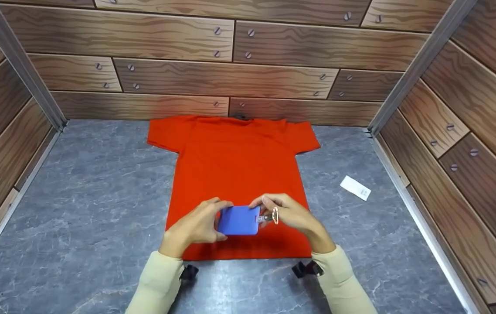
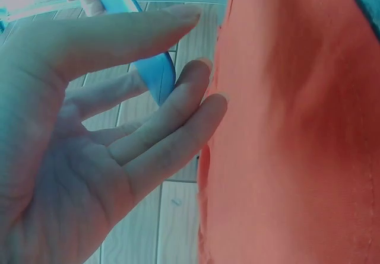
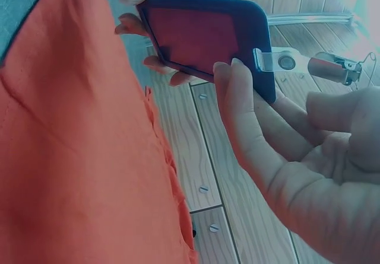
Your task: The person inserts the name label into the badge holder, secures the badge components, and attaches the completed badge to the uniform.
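A blue badge holder (image 1: 238, 221) is held up over the lower part of a red T-shirt (image 1: 239, 165). My left hand (image 1: 198, 222) grips its left end between thumb and fingers. At the opposite end, my right hand (image 1: 292, 214) holds the edge beside the slot, fingertips on the holder's windowed face in the right wrist view. From that slot a clear strap with a snap leads to a metal clip (image 3: 332, 68), close to the right thumb. The left wrist view catches the blue holder (image 2: 157, 77) edge-on, partly hidden behind the left fingers.
The T-shirt lies spread flat, collar toward the back wall, on a grey marbled surface (image 1: 100, 183). A white tag (image 1: 355, 188) lies to its right. Wood-patterned walls (image 1: 178, 35) with metal edging stand at the back and both sides.
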Tool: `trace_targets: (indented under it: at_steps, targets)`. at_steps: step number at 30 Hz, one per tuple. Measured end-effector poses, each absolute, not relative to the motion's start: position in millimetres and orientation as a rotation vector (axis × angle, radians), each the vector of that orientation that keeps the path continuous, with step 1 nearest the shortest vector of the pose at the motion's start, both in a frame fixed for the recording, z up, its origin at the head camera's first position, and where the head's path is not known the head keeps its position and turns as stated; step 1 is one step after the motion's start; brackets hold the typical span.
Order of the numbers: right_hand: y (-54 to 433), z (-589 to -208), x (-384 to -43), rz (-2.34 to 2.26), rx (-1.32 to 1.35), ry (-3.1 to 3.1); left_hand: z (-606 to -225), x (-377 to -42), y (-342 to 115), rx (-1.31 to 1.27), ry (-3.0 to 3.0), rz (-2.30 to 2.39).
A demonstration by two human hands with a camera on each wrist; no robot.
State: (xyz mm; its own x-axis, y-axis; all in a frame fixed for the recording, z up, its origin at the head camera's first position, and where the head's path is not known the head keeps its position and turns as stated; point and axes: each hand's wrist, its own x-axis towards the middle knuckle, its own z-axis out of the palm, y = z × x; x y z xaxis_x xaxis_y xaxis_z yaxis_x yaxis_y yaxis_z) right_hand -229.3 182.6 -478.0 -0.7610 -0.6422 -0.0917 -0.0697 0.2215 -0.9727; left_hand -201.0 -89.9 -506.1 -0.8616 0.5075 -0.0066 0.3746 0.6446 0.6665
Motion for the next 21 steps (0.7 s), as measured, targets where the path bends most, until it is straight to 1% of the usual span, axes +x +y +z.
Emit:
trace_targets:
  at_steps: [8, 12, 16, 21]
  targets:
    - [184.8, -476.2, -228.6, -1.627, -0.574, 1.962, -504.4, -200.2, -91.2, 0.736, 2.713, 1.016]
    - [185.3, -475.7, -228.3, -1.576, -0.527, 2.017, -503.0, -199.0, -92.3, 0.735, 2.74, 1.008]
    - [187.2, -477.8, -228.3, -1.507, -0.616, 2.074, -502.4, -198.5, -92.8, 0.723, 2.768, 1.001]
    - [189.2, -478.2, -227.6, -1.529, -0.7, 1.993, -501.2, -198.8, -93.8, 0.715, 2.792, 0.993]
